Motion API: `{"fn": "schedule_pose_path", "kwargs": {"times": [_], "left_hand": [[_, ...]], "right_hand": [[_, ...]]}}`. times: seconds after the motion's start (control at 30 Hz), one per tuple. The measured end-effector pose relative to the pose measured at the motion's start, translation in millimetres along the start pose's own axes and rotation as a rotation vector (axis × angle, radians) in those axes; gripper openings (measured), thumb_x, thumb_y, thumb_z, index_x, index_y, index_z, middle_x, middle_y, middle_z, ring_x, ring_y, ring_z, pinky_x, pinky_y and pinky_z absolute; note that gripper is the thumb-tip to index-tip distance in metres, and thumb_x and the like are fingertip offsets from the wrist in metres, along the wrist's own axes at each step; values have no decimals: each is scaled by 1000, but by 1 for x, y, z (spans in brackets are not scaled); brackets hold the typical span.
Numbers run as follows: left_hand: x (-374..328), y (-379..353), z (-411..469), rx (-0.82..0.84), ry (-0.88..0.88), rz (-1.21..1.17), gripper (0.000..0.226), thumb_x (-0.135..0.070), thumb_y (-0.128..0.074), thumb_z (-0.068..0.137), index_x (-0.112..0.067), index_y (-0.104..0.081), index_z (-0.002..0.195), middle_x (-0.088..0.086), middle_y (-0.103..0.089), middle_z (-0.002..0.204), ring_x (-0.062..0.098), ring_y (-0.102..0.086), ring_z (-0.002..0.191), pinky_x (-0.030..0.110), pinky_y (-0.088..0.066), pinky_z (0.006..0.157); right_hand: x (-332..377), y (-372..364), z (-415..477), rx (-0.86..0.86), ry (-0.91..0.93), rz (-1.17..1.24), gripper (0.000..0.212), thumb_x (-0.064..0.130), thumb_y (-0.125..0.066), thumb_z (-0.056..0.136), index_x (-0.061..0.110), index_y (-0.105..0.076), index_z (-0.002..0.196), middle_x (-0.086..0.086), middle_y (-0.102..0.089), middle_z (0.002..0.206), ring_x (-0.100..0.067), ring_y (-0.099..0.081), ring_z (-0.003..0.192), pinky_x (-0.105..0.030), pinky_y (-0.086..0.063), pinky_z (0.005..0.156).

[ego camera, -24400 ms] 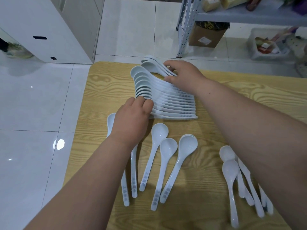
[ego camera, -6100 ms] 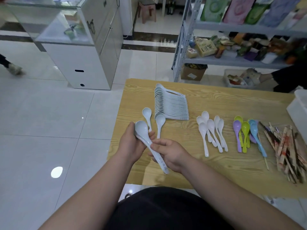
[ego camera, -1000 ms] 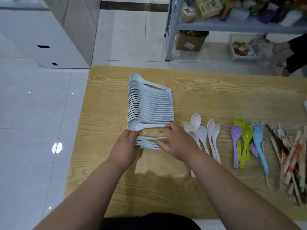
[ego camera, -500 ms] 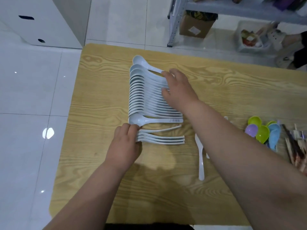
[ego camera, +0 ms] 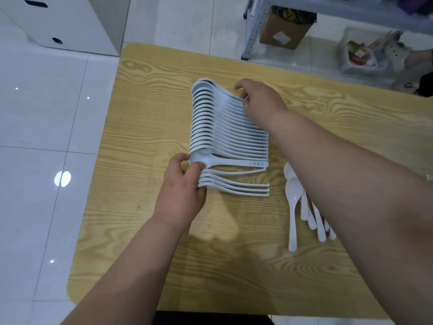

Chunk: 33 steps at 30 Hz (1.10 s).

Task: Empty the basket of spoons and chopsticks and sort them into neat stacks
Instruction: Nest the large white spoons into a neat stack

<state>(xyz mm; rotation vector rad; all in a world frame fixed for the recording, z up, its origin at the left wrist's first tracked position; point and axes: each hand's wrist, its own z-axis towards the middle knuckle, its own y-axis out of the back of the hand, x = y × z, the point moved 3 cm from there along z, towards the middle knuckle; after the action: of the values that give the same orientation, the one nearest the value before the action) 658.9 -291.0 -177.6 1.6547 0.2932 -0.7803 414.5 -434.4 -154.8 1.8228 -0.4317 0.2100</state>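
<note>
Below, wood-grain table point(ego camera: 145, 127) on glossy white tiles point(ego camera: 46, 113); left hand point(ego camera: 182, 193) and right hand point(ego camera: 262, 102) tight around spoon row point(ego camera: 222, 132).

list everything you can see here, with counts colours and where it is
long spoon row: one nested row of many, white, table centre
single spoon: one, white, printed handle, at the row's near end
short spoon stack: about four nested, white, just nearer than the row
loose spoons: several, white, right of the stack, partly hidden under the right forearm
table: one, light wood grain
cardboard box: one, brown, floor under the shelf
shelf frame: one, grey metal, beyond the table
plastic bin: one, clear, far right floor
cabinet: one, white, far left
floor: white glossy tiles
left hand: grips the short stack's bowl ends
right hand: holds the row's far handles
</note>
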Motion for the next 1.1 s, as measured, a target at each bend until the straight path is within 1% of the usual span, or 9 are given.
{"fn": "schedule_pose_path", "kwargs": {"times": [0.13, 0.2, 0.3, 0.53, 0.73, 0.83, 0.93, 1.0, 1.1], "left_hand": [[2, -1, 3, 15, 94, -79, 48, -10, -73, 80, -25, -60, 123, 14, -41, 138, 35, -54, 117, 45, -53, 89], [2, 0, 6, 6, 112, -91, 46, -12, -74, 80, -22, -64, 124, 9, -47, 130, 30, -53, 116, 44, -52, 92], [-1, 2, 10, 2, 89, -80, 43, -12, -72, 81, -21, -65, 123, 4, -50, 120, 28, -53, 110, 40, -51, 89], [4, 1, 2, -19, -60, 21, 44, -10, -77, 77, -18, -65, 118, 7, -54, 113, 31, -55, 97, 39, -51, 78], [3, -3, -3, -114, -101, 55, 59, -13, -80, 76, -13, -48, 126, 12, -56, 110, 30, -52, 94, 39, -50, 77], [2, -6, -2, -119, -83, 77, 62, -16, -79, 77, -12, -48, 130, 13, -53, 116, 32, -53, 96, 41, -53, 70], [-5, -6, 3, -120, -55, 96, 65, -21, -78, 78, -22, -45, 135, 12, -46, 122, 32, -57, 98, 36, -53, 63], [-8, -8, 7, -109, -48, 127, 64, -24, -76, 79, -25, -44, 135, 13, -46, 123, 33, -57, 97, 38, -55, 64], [-9, -9, 10, -186, -110, 193, 54, -25, -76, 77, -14, -54, 126, 17, -52, 113, 33, -53, 90, 45, -53, 70]], "right_hand": [[1, -7, -1, 37, 0, -25, 51, 0, -41, 96, 26, -57, 138, -3, -50, 134, -21, -52, 114, -23, -34, 85], [0, -9, -3, 35, -8, -7, 50, 2, -39, 97, 26, -57, 138, -3, -49, 134, -20, -51, 112, -24, -34, 85], [-2, -13, -5, 19, -11, 27, 49, 4, -39, 98, 25, -56, 138, -4, -49, 136, -22, -51, 117, -25, -37, 90], [-3, -19, -4, -7, -15, 54, 47, 4, -41, 97, 23, -55, 137, -5, -48, 136, -25, -48, 121, -33, -42, 100], [-6, -26, -15, 11, 29, 94, 40, 22, -41, 100, 22, -51, 139, -4, -52, 137, -30, -39, 127, -37, -32, 104], [-10, -30, -20, 4, 69, 83, 42, 31, -43, 103, 22, -47, 144, -4, -51, 142, -30, -39, 132, -38, -29, 109], [-10, -33, -25, 18, 94, 66, 50, 35, -42, 105, 21, -37, 153, -5, -45, 149, -30, -33, 138, -38, -24, 115], [-10, -34, -29, 31, 105, 52, 53, 35, -40, 106, 22, -32, 157, -5, -42, 151, -30, -30, 140, -39, -22, 116], [-8, -36, -31, 44, 129, 28, 53, 35, -38, 107, 22, -32, 158, -4, -43, 147, -29, -30, 138, -38, -22, 116]]}}
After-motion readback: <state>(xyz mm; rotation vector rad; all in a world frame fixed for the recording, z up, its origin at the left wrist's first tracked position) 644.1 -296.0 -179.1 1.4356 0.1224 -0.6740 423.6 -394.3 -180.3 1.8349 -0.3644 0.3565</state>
